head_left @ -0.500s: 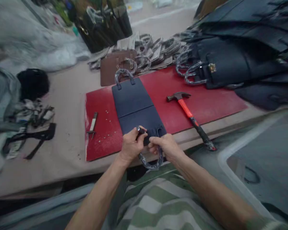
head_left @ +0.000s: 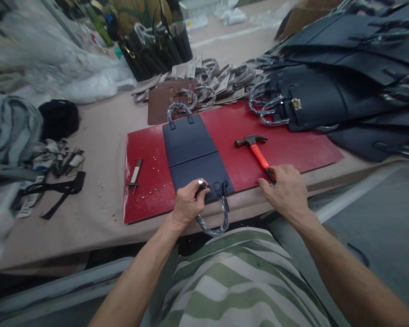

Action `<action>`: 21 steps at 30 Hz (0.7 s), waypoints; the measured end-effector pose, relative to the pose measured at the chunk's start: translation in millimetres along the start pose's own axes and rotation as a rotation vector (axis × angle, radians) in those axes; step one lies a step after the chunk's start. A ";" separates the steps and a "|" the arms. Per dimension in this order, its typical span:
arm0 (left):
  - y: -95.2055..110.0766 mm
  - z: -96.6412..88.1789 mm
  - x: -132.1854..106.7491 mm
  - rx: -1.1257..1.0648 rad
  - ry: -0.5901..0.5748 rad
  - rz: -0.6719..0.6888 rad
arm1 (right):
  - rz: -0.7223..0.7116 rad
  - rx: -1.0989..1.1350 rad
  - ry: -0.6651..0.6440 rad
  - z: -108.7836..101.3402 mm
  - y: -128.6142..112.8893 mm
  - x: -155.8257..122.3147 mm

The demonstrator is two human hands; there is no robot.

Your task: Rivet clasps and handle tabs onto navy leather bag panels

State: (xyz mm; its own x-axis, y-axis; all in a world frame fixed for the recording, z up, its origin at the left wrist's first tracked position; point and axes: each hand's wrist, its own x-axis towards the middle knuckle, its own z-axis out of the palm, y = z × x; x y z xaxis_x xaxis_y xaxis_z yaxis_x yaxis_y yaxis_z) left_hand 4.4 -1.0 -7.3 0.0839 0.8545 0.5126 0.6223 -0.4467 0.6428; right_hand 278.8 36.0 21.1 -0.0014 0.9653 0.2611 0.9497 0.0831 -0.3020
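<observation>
The navy panel (head_left: 191, 141) lay smooth. Left hand (head_left: 188, 202) pinched a metal-ended rod (head_left: 201, 182) — right hand (head_left: 288, 190) curled round a claw hammer (head_left: 260, 156).

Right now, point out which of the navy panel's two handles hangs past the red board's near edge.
The near handle, beside the left hand; the far handle arches the other way, toward the brown piece.

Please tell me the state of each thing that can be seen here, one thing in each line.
Left hand: closed around a short tool
Right hand: around the hammer handle
Hammer: head on the red board
Red board: flat on table, partly covered
Blue bag: spread out flat
Blue handles: wrapped in plastic
White tool: lying on board
Brown bag: lying flat
Dark bags: piled
</observation>
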 end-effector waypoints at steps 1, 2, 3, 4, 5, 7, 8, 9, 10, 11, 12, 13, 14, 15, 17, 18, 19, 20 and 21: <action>0.1 0.3 0.3 0.000 0.001 -0.002 | -0.011 -0.046 -0.038 0.4 4.5 4.8; 0.2 0.5 0.8 -0.003 -0.001 -0.005 | 0.002 -0.053 -0.092 0.5 7.4 9.6; 0.4 0.7 1.4 -0.007 -0.005 -0.010 | 0.038 -0.017 -0.153 0.2 8.8 14.4; 0.6 0.9 2.0 -0.013 -0.009 -0.016 | 0.102 0.066 -0.220 -0.7 9.0 19.4; 0.8 1.1 2.4 -0.018 -0.010 -0.018 | 0.198 0.217 -0.300 -2.5 8.2 24.3; 1.1 1.7 2.8 -0.022 -0.005 -0.013 | 0.421 0.624 -0.482 -8.6 4.0 33.4; 1.2 2.1 2.7 -0.022 0.000 -0.011 | 0.507 0.813 -0.566 -13.1 0.9 37.1; 1.1 2.6 2.5 -0.021 0.005 -0.012 | 0.561 0.956 -0.632 -18.6 -2.8 39.8; 1.0 3.3 2.2 -0.019 0.008 -0.014 | 0.579 1.040 -0.675 -25.0 -7.2 41.2; 0.7 4.1 2.0 -0.019 0.011 -0.020 | 0.573 1.071 -0.695 -32.3 -12.2 40.9; 0.3 5.0 1.7 -0.020 0.013 -0.026 | 0.555 1.074 -0.685 -40.5 -17.8 38.9; -0.2 5.8 1.6 -0.023 0.014 -0.031 | 0.530 1.085 -0.651 -49.3 -23.9 35.1; -0.7 6.7 1.4 -0.027 0.014 -0.036 | 0.482 1.085 -0.598 -58.5 -30.1 29.7; -1.1 7.3 1.2 -0.030 0.014 -0.040 | 0.403 1.060 -0.521 -67.9 -36.1 23.3; -1.9 8.2 0.9 -0.033 0.018 -0.044 | 0.158 0.917 -0.321 -85.1 -45.8 9.9; -2.1 8.5 0.8 -0.033 0.020 -0.044 | 0.012 0.805 -0.225 -92.1 -48.8 4.1; -2.2 8.7 0.7 -0.031 0.022 -0.045 | -0.135 0.682 -0.156 -97.6 -50.4 -0.5; -2.3 8.8 0.6 -0.029 0.022 -0.045 | -0.275 0.556 -0.120 -101.9 -50.7 -3.7; -2.4 8.9 0.7 -0.025 0.020 -0.044 | -0.400 0.431 -0.115 -105.3 -50.1 -5.4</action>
State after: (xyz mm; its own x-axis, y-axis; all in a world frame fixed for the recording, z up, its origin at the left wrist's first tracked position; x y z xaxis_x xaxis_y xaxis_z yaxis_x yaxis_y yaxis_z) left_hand 9.9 3.0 -13.5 0.0408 0.8681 0.4947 0.6052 -0.4155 0.6791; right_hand 264.2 0.6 131.3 -0.3890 0.8571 0.3377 0.6557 0.5151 -0.5520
